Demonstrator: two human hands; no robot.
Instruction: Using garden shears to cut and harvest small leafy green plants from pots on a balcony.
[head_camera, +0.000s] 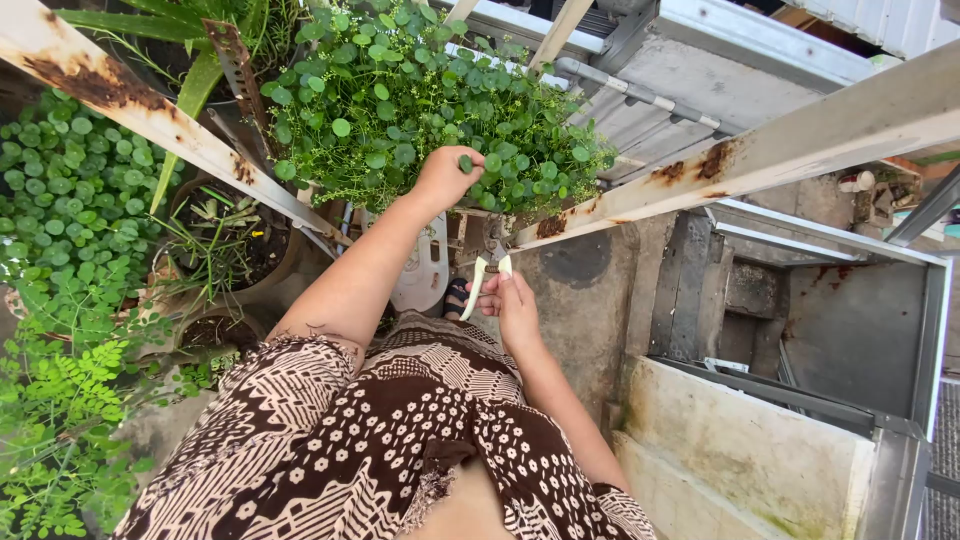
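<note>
The fingers of the left hand (443, 176) are curled together around a bunch of stems of the bushy round-leaved green plant (420, 100), at its near lower edge. The wrist is bent upward and the left forearm runs from the near left up toward the plant, bare from the patterned sleeve on.

The fingers of the right hand (513, 305) are wrapped around the pale green handles of the garden pruning shears (487, 268). The shears point up and away, toward the plant's underside; the blades lie just below the foliage, and whether they are closed on a stem cannot be told. The right forearm extends from the near centre, below and to the right of the left arm.

The plant sits at the far centre, between two rusty cream-painted metal rails (800, 140) that cross the scene diagonally. Left of the arms stand dark round pots with sparse grass-like plants (225, 245). Dense small-leaved green foliage (70, 200) fills the far left. A concrete trough (740, 450) lies at the near right.
</note>
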